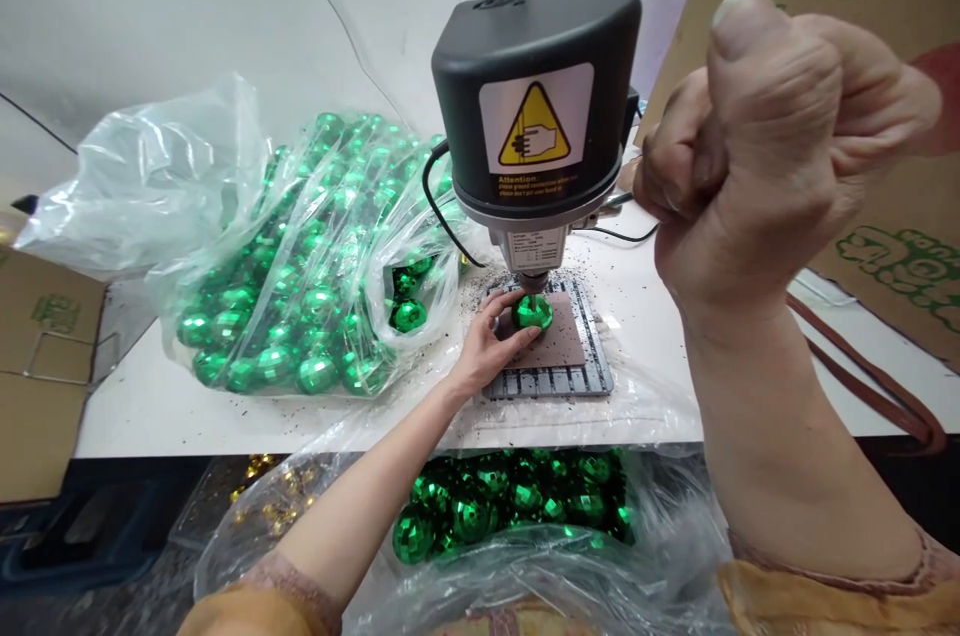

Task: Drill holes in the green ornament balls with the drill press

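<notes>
My left hand (pixel 493 344) holds a shiny green faceted ball (pixel 532 313) between thumb and fingers. The ball sits on a brown pad (pixel 559 331) over the slotted metal base (pixel 596 374) of a small bench drill press (pixel 536 106). The chuck (pixel 534 282) is right above the ball, and the bit appears to meet its top. At the right, close to the camera, my right hand (pixel 780 136) is closed in a fist at the press's lever (pixel 619 203). Only a short metal piece of that lever shows; the part inside the fist is hidden.
A clear plastic bag (pixel 300 256) of green balls lies left of the press. More green balls (pixel 510 496) lie in plastic below the table edge. Dark shavings litter the white table (pixel 210 421). Cardboard boxes (pixel 885 166) stand at both sides; a brown strap (pixel 870 376) lies right.
</notes>
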`<state>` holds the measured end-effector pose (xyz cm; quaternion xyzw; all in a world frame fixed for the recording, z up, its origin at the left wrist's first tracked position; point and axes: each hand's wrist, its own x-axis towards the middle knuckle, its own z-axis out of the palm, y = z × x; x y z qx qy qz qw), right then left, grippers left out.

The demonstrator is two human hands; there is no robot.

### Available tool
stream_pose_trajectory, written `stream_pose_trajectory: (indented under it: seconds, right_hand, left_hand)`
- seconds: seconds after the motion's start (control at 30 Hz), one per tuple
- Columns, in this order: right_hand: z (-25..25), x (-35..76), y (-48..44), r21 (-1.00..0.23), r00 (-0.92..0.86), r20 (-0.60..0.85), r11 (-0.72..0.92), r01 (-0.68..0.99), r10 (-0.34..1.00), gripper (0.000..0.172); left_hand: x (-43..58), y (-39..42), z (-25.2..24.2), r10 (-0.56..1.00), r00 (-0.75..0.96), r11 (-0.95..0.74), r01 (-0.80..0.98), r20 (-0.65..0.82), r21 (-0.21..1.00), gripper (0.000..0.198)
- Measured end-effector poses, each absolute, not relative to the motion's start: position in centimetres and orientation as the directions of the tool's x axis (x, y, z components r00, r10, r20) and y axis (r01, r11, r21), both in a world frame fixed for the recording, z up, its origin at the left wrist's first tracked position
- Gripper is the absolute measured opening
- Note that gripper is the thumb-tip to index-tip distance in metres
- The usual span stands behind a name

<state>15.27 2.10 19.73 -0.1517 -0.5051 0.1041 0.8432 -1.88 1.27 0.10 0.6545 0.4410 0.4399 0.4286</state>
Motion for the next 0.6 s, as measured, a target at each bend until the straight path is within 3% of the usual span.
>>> stream_pose_trajectory:
  seconds: [0.1,0.23,0.4,0.6]
  right_hand:
    - [19.7,15.4,1.9,-0.396,0.466,0.814,0.918,0.005,0.348,0.048]
    - [19.7,15.6,1.5,-0.487,0.449,0.791,0.872,0.05,0.416,0.05]
    - [19.6,15.3,1.1,-0.485,0.46,0.787,0.873,0.048,0.412,0.043]
    - [18.0,15.1,-0.2,-0.444,0.492,0.802,0.889,0.112,0.339,0.047]
  left_hand:
    - [-2.1,0.8,0.2,0.927,0.283,-0.326,0.281,0.247,0.903,0.055]
    - [-1.8,0.4,0.2,0.903,0.332,-0.358,0.235,0.272,0.903,0.056]
    - [-1.7,0.5,0.1,0.899,0.329,-0.37,0.214,0.29,0.904,0.054]
    - [-1.7,0.5,-0.2,0.899,0.316,-0.38,0.216,0.304,0.9,0.055]
